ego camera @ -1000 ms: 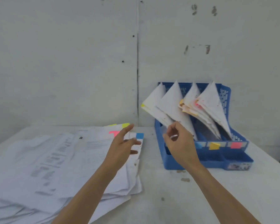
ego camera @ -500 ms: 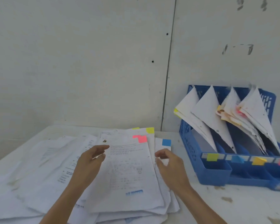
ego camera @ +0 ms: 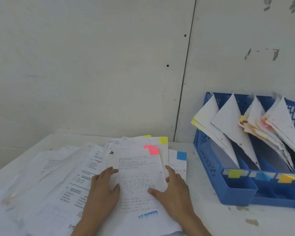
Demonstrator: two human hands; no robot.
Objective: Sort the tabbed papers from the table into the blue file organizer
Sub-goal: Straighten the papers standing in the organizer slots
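Here, both hands, left [ego camera: 104, 188] and right [ego camera: 174, 188], lie open and flat along the edges of the pink-tabbed white printed sheet [ego camera: 140, 178], gripping nothing, probably squaring it for pickup. It tops the loose paper pile [ego camera: 58, 181] on the white worktop [ego camera: 220, 218], left of the blue plastic file organizer [ego camera: 237, 189], whose pink slot presumably receives it.

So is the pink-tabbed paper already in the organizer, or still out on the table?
Out. The pink-tabbed paper lies flat on top of the pile, left hand and right hand at its sides; the organizer stands apart.
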